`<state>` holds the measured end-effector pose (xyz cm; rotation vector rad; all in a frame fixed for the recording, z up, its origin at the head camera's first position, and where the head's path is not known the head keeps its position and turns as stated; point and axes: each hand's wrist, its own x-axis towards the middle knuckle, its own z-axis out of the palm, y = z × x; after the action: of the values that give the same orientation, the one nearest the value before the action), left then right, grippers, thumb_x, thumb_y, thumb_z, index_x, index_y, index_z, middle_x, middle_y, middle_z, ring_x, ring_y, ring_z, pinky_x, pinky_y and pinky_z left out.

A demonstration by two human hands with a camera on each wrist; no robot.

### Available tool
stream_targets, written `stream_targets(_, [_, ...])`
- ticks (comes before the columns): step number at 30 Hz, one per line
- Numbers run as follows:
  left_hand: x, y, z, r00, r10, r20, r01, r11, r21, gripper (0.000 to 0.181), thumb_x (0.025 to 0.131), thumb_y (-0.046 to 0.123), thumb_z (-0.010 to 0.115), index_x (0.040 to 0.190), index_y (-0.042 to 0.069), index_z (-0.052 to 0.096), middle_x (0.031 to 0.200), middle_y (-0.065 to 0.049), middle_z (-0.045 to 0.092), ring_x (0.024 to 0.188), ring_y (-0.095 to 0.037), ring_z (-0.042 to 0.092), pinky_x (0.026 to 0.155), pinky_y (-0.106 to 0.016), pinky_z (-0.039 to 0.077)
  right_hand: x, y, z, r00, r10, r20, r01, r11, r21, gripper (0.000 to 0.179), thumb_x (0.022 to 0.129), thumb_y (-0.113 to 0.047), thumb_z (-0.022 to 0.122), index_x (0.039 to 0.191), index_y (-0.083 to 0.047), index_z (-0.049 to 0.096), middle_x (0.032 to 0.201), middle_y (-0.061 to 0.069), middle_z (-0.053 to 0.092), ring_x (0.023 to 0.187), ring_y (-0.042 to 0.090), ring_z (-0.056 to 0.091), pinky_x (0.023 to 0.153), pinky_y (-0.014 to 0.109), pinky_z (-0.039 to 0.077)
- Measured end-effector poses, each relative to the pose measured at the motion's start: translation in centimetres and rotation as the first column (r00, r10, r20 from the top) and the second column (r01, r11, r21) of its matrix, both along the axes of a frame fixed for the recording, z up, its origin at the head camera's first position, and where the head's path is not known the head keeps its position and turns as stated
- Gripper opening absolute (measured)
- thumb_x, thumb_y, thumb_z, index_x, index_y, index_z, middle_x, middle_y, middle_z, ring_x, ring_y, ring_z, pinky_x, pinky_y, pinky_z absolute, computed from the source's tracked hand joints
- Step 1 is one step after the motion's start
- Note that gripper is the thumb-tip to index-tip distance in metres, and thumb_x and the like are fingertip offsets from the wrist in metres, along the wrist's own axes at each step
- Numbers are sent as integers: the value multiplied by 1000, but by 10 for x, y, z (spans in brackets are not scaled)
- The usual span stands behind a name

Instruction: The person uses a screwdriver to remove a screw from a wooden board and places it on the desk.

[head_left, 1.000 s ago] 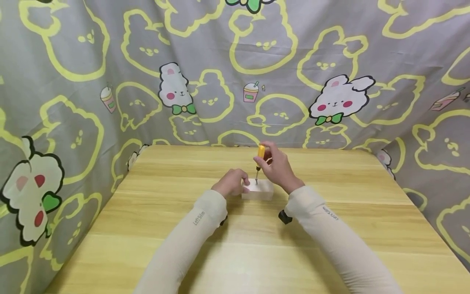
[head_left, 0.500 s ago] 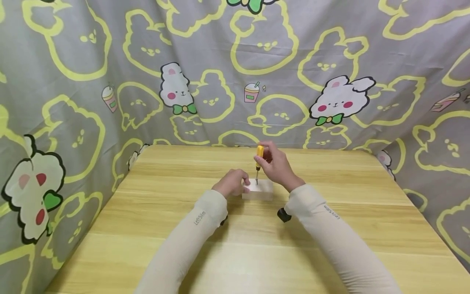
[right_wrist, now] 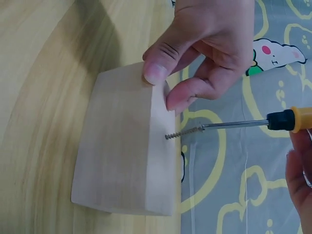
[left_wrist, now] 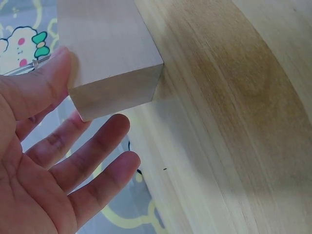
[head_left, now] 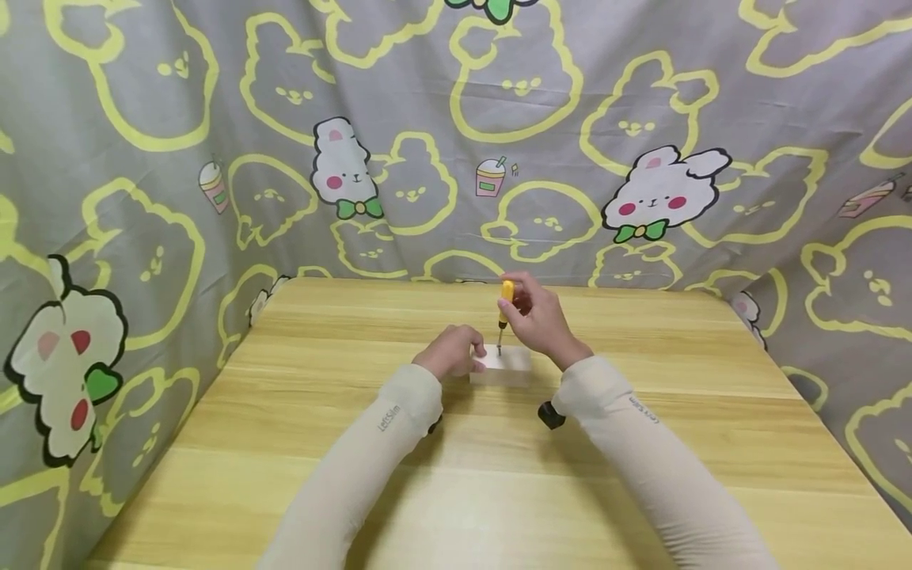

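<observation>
A pale wooden block rests on the table ahead of me. My left hand grips its left end, thumb on the near face and a finger on the top edge. The other left fingers are spread beside the block's end in the left wrist view. With my right hand I hold a screwdriver by its yellow handle, nearly upright above the block. Its shaft meets the head of a threaded screw, whose point is at the block's upper face. Much of the screw's thread shows.
The wood-grain table extends around the block on every side. A grey curtain with cartoon figures hangs behind and beside it. A black wrist device shows under the right sleeve.
The screwdriver handle and right thumb have shifted very slightly, and the view has moved a little. Block and left hand keep their places.
</observation>
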<state>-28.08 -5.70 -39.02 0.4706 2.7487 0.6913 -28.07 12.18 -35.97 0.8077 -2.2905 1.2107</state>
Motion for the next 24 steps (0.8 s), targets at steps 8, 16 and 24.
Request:
stream_targets(8, [-1,2,-1,1000,-7,0,7,1000,-3,15,82,19,79,94,16,71,120,-5,65,102,-20,57,92,-40,48,0,-4,-1,992,-80,-93,77,996,-40,37,87,-11,74,120,-2,59,82,12,63,64,21,65,57,34,56])
stream_targets(16, [0,2,-1,1000,-13,-12,13,1000,2,15,82,19,79,93,16,71,118,-4,66,97,-19,56,92,-39,48,0,-2,-2,996,-50,-76,44,996,-83,39,86,-6,74,122,0,60,88,14,66,65,22,67,57,35,57])
stream_targets(24, [2,1,-1,1000,6,-7,-6,1000,10,15,81,18,79,94,15,71,117,-4,66,97,-18,57,93,-40,48,-1,-3,-3,1000,-18,-17,16,996,-90,33,92,-3,66,124,-2,59,88,15,63,66,24,67,59,33,56])
